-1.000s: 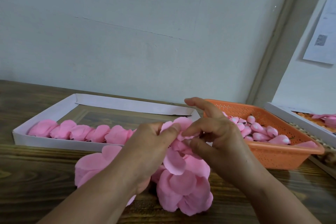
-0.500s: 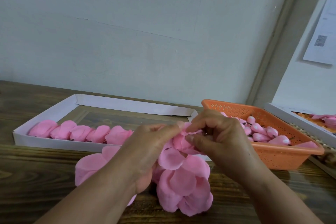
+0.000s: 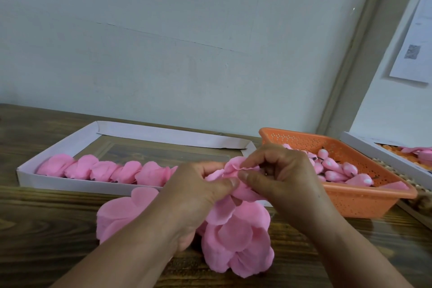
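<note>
Here, left hand and right hand pinching a soft, rounded pink petal, perforated orange basket nearby.

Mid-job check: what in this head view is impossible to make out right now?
1. Head view: the core of the pinched petals, covered by the fingers of the left hand and right hand.
2. Head view: the middle of the petal pile, under the left hand and forearm.
3. Head view: the second tray, cut off by the right edge.
4. Head view: print on the wall paper, too small.
</note>
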{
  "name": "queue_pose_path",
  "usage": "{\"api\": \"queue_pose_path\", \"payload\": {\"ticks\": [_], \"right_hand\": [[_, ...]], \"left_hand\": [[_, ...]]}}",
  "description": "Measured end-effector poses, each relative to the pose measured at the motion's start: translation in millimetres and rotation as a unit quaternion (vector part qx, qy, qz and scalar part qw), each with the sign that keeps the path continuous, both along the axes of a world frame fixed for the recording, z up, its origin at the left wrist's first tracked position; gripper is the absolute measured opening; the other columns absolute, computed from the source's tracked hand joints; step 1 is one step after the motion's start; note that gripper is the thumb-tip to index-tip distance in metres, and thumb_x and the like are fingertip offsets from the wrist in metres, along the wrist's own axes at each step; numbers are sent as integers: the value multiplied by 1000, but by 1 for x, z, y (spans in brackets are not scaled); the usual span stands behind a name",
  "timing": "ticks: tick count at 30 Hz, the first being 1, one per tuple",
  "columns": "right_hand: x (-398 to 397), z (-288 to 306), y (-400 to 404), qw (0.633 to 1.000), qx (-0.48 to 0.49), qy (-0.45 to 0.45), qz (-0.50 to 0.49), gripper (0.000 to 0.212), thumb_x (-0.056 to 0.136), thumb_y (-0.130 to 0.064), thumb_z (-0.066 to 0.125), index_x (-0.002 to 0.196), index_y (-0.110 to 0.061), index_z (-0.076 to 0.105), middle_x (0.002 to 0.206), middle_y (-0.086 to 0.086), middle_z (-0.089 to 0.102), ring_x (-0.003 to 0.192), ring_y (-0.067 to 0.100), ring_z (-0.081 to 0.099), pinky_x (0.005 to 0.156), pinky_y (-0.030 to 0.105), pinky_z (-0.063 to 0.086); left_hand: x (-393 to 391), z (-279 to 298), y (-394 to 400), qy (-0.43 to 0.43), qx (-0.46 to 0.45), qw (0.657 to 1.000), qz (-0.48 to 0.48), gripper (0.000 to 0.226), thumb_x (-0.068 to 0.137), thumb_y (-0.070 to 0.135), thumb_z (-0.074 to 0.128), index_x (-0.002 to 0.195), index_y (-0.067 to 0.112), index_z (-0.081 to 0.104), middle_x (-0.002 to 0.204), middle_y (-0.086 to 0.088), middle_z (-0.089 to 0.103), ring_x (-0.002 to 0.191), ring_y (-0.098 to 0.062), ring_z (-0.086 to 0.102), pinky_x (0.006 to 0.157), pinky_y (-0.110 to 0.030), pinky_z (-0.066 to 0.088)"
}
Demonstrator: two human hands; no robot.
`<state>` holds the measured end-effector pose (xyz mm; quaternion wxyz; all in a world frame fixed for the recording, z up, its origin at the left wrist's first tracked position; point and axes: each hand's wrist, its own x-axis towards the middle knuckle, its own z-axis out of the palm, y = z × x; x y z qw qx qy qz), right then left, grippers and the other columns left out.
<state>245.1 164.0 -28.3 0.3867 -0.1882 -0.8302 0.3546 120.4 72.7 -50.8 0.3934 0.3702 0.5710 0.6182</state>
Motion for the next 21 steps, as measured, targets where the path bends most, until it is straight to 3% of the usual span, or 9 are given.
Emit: {"api": "queue_pose_path", "payload": {"ticks": [2, 6, 9, 11, 13, 15, 18, 21], "right_hand": [[3, 2, 2, 999, -26, -14, 23, 26, 75, 5, 71, 83, -20, 69, 69, -1, 65, 60, 21, 57, 62, 39, 53], [7, 6, 12, 992, -96, -19, 83, 49, 71, 15, 69, 108, -16, 63, 81, -2, 66, 69, 17, 59, 64, 24, 53], [9, 6, 17, 991, -107, -20, 73, 36, 65, -9, 78, 99, -13, 68, 80, 8, 65, 71, 25, 57, 62, 29, 51], [10, 7, 17, 991, -93, -49, 86, 31, 63, -25, 75, 92, -13, 71, 81, 16, 69, 72, 35, 61, 82, 35, 48], [11, 7, 15, 990, -71, -72, 96, 30, 65, -30, 73, 90, -14, 73, 84, 18, 71, 80, 40, 65, 104, 45, 32], [11, 8, 14, 991, -60, -68, 97, 25, 67, -25, 74, 89, -13, 74, 83, 17, 71, 79, 36, 67, 96, 41, 42], [8, 6, 11, 992, -63, -56, 93, 15, 74, -6, 74, 88, -11, 73, 79, 14, 71, 72, 23, 67, 65, 32, 53], [3, 0, 7, 991, -102, -31, 83, 15, 76, -1, 72, 81, -14, 74, 80, 27, 69, 72, 38, 68, 64, 36, 53]], "left_hand": [[-1, 1, 0, -4, -1, 1000, -6, 17, 84, 13, 67, 100, 17, 73, 89, -2, 76, 86, -18, 72, 82, -34, 55], [-4, 4, -1, -43, -15, 999, -22, 18, 83, 11, 68, 101, 12, 72, 91, -7, 76, 88, -24, 72, 83, -37, 56], [-7, 5, -3, -63, -20, 996, -52, 29, 74, 15, 71, 102, 9, 71, 93, -11, 75, 86, -26, 72, 82, -37, 57], [-7, 6, -4, -70, -21, 995, -69, 39, 64, 18, 72, 102, 5, 70, 94, -14, 74, 82, -25, 71, 78, -35, 57], [-8, 6, -4, -76, -26, 994, -80, 44, 60, 18, 72, 101, 3, 68, 95, -17, 73, 83, -26, 69, 78, -34, 57], [-8, 6, -4, -90, -30, 992, -83, 44, 58, 15, 72, 100, 1, 67, 91, -18, 73, 74, -23, 69, 69, -30, 58], [-9, 5, -3, -99, -35, 992, -76, 40, 58, 13, 72, 96, 1, 67, 83, -15, 73, 63, -19, 68, 59, -25, 57], [-9, 3, -1, -91, -35, 994, -47, 28, 71, 10, 72, 98, 3, 68, 89, -16, 74, 69, -20, 68, 66, -29, 56]]}}
